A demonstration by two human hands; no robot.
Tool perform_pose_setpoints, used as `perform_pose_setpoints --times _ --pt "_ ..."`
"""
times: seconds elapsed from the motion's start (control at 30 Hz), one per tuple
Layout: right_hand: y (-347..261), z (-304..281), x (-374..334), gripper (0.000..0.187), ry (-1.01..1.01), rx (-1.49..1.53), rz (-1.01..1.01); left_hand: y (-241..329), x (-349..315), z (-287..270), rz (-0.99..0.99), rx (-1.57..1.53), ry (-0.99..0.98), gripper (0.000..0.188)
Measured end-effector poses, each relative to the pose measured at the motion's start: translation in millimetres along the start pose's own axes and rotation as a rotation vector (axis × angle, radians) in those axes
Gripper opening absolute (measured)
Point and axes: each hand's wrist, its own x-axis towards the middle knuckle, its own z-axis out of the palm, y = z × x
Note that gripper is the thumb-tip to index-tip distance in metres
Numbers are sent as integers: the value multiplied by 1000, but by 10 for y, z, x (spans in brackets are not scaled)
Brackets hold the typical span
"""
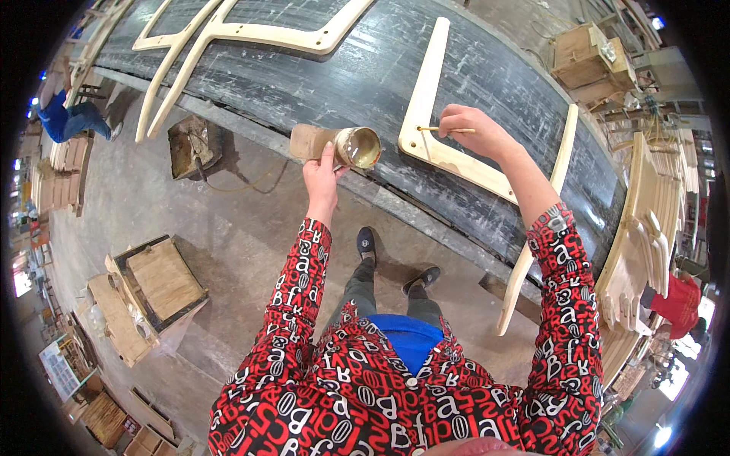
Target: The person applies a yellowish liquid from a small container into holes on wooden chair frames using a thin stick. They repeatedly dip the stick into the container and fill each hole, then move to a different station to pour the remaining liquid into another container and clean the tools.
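My left hand (322, 182) is closed on a round can (346, 147) with a smeared rim and a yellowish, glue-like substance inside. A flat brownish piece (306, 142) sticks out to the left of the can; whether the two are joined I cannot tell. Between the fingers of my right hand (477, 131) is a thin wooden stick (455, 130). Its left end is over the corner of a pale L-shaped wooden part (464, 163), close to the drilled holes there. That part lies on a dark, scuffed worktable (350, 80).
More pale wooden frames (258, 32) lie at the table's far left, some legs overhanging its near edge. A dirty pan (195, 147) and a wooden box (163, 277) stand on the floor at left. Curved parts (639, 243) are stacked at right. People in blue (65, 118) and red (679, 296) are farther off.
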Motion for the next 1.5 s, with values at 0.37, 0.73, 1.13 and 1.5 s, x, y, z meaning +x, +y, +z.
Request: perform_pose_setpoints --times 0.37,0.73,1.13,1.5 --pt "-7 352 -568 11 745 948 268 20 25 562 188 241 -129 28" --pt "106 548 -1435 14 987 1669 618 -83 -634 1426 141 178 -329 24" --pt "252 479 -2320 11 1206 1432 439 -830 -909 1912 -120 -16 -329 24" --pt "382 261 -2422 17 1204 1168 560 -1041 -878 1843 -159 69 -273 28"
